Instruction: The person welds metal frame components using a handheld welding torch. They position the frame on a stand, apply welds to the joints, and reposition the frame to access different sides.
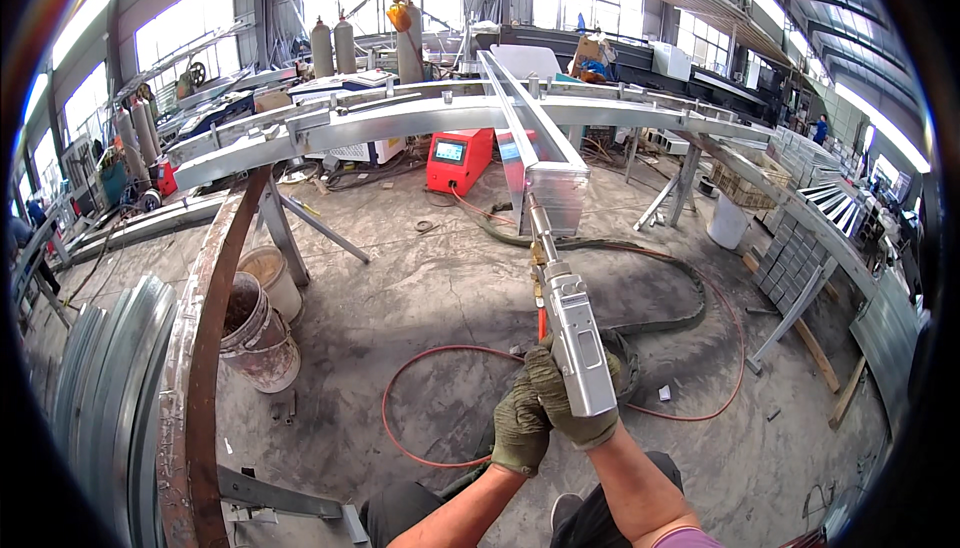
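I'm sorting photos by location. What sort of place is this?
Probably a metal fabrication workshop: gas cylinders stand toward the back, a long metal beam spans the work area, and there's a torch-like metal tool in use up front.

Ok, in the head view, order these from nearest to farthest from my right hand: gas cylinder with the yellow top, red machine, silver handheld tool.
From your right hand:
1. Silver handheld tool: in its grip.
2. Red machine: ahead, to the left.
3. Gas cylinder with the yellow top: farther back, also left.
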Tool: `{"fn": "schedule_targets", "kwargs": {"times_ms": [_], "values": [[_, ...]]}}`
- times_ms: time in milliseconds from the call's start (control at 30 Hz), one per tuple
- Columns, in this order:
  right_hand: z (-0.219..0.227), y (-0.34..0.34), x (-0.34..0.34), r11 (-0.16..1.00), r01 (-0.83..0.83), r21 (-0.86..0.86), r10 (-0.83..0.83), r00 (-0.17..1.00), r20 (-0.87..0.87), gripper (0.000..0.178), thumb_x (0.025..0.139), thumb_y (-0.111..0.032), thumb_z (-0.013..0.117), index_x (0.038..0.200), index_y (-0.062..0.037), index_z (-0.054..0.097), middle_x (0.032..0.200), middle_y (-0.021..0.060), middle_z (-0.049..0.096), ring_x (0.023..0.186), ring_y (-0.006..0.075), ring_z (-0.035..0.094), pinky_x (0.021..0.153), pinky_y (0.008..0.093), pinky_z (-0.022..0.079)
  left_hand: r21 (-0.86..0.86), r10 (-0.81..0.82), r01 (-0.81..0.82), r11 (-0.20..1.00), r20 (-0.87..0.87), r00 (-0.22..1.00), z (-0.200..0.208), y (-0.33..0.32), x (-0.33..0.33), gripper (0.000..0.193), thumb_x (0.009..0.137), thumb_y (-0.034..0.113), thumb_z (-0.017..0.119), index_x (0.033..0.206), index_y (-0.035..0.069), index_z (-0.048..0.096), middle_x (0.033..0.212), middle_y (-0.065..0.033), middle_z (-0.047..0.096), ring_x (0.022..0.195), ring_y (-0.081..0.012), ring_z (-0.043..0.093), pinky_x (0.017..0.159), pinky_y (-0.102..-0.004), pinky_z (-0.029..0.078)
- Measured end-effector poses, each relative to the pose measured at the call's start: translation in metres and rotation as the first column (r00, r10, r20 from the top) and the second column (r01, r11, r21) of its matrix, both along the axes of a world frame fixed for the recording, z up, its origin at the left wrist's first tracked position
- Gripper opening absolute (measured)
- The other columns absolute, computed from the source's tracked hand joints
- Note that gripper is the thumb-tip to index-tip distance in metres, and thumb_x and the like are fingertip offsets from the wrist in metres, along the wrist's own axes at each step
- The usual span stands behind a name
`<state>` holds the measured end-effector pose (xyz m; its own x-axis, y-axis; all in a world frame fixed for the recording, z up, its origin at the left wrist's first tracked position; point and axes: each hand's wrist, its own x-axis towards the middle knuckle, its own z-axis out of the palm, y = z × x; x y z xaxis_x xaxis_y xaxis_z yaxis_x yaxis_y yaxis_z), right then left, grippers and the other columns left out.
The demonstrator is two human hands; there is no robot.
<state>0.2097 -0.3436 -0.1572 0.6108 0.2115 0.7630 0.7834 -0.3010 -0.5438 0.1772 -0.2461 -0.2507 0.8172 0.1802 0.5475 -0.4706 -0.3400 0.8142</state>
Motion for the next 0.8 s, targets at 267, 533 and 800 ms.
{"fn": "schedule_targets", "kwargs": {"times_ms": [267, 533, 800], "values": [[0.015, 0.000, 0.001, 0.999, -0.029, -0.026, 0.031, 0.996, 0.081, 0.013, 0.093, -0.002, 0.078, 0.106, -0.0019, 0.074, 0.092, 0.0064, 0.075, 0.080, 0.0191, 0.073, 0.074, 0.0346, 0.058, -0.029, 0.029, -0.029, 0.999, -0.018, 0.999, 0.007, -0.002, 0.000, 0.032, 0.093, 0.005, 0.068, 0.125, 0.006, 0.071, 0.116, -0.0179, 0.074, 0.104, -0.0388, 0.072, 0.085, -0.0445, 0.058], [0.006, -0.001, 0.002, 1.000, 0.006, 0.015, -0.007, 0.999, 0.044, 0.012, 0.092, -0.002, 0.079, 0.103, -0.0028, 0.075, 0.091, 0.0066, 0.075, 0.080, 0.0195, 0.073, 0.072, 0.0343, 0.058, -0.004, 0.028, -0.028, 1.000, -0.010, 1.000, -0.002, -0.002, 0.004, 0.022, 0.093, 0.005, 0.065, 0.114, 0.002, 0.067, 0.095, -0.0206, 0.073, 0.087, -0.0420, 0.072, 0.075, -0.0475, 0.057], [0.011, 0.001, -0.001, 0.999, -0.022, 0.029, 0.020, 0.998, 0.061, 0.013, 0.092, -0.001, 0.078, 0.104, -0.0033, 0.075, 0.091, 0.0054, 0.074, 0.080, 0.0183, 0.073, 0.072, 0.0337, 0.058, 0.004, 0.016, -0.016, 1.000, 0.019, 1.000, 0.004, -0.001, 0.001, 0.019, 0.092, 0.003, 0.065, 0.111, 0.002, 0.067, 0.092, -0.0194, 0.072, 0.085, -0.0414, 0.072, 0.073, -0.0470, 0.057]]}}
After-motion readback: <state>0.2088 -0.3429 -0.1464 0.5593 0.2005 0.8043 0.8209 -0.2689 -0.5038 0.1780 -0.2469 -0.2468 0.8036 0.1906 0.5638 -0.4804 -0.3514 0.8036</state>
